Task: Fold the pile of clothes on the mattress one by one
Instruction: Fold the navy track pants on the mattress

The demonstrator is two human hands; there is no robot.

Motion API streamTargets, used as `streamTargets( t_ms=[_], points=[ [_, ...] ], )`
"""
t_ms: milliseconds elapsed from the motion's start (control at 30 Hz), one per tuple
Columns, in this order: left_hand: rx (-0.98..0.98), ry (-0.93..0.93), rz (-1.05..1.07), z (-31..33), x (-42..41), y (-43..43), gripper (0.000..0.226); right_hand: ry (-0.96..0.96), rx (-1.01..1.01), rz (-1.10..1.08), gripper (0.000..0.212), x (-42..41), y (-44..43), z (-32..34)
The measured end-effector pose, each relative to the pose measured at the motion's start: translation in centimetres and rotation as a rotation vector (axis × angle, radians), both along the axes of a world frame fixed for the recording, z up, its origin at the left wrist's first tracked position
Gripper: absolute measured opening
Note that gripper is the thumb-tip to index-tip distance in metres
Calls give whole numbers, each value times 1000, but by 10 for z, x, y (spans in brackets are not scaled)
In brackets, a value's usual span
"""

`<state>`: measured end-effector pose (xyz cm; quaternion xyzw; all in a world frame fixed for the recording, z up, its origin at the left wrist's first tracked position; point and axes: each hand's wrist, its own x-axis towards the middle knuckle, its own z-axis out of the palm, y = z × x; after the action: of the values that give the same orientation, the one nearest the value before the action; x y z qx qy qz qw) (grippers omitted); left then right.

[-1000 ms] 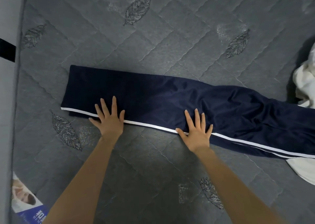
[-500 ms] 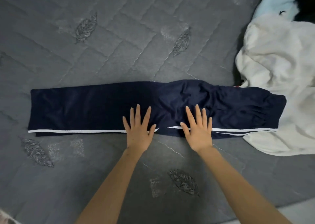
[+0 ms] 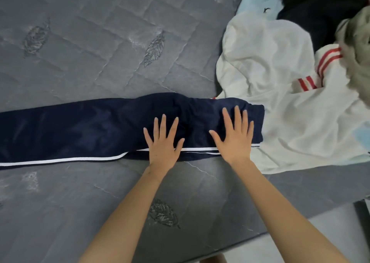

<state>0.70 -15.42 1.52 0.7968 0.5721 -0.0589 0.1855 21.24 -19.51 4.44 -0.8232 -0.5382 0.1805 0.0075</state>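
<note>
Where the hands lie: both flat and palms down on the navy trousers (image 3: 80, 130), side by side with a gap between them, toward the waist end.
Left hand (image 3: 163, 142): fingers straight and spread, pointing away from the person. The heel of the palm sits over the white side stripe (image 3: 70, 159) at the near edge. It presses the cloth and grasps nothing.
Right hand (image 3: 235, 136): same pose, splayed and flat, just short of the waistband. It also only presses the cloth, with nothing gripped.
Arms: bare forearms stretched forward from the bottom of the view. The left slants in from the lower left, the right from the lower right.
Trousers: laid lengthwise across the grey quilted mattress (image 3: 100, 52), legs together and running out of view at the left. The waist end overlaps the white garment (image 3: 270, 72).
Pile: at the right, the crumpled white garment with red stripes (image 3: 328, 59). Behind it lie a light-blue piece (image 3: 254, 0), a black piece (image 3: 320, 8) and an olive piece (image 3: 358, 48).
Mattress surface: stitched leaf motifs, with its near edge showing at the lower right.
</note>
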Motion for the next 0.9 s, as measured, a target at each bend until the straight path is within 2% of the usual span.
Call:
streamTargets(
  t_ms=[133, 267, 333, 367, 433, 500, 567, 633, 700, 800, 900],
  points=[
    [32, -24, -14, -1, 33, -1, 69, -2, 16, -99, 90, 49, -2, -3],
    [44, -73, -9, -2, 60, -1, 68, -32, 1, -75, 99, 93, 8, -6],
    [72, -144, 32, -1, 71, -2, 61, -16, -32, -64, 101, 103, 15, -9],
    [85, -187, 48, -1, 74, -3, 54, 6, -55, -76, 97, 107, 19, -11],
    [93, -277, 52, 1, 80, -4, 40, 16, -96, -99, 75, 112, 24, -13],
    [22, -377, 42, 5, 83, -4, 27, -37, -123, -108, 50, 109, 26, -11],
    [-88, -497, 23, 10, 84, -6, 20, -59, -91, -143, 36, 97, 23, -7],
    [-182, -578, 3, 15, 86, -11, 21, 16, -53, -168, 30, 77, 20, 0],
    [-300, -646, 13, 19, 85, -15, 25, 178, -90, -227, 35, 54, 17, 6],
    [-510, -819, 152, 27, 76, -14, 20, 358, -111, -296, 37, 21, 18, 12],
    [-551, -962, 316, 36, 57, -6, 25, 482, -82, -366, 47, -9, 30, 25]
  ],
)
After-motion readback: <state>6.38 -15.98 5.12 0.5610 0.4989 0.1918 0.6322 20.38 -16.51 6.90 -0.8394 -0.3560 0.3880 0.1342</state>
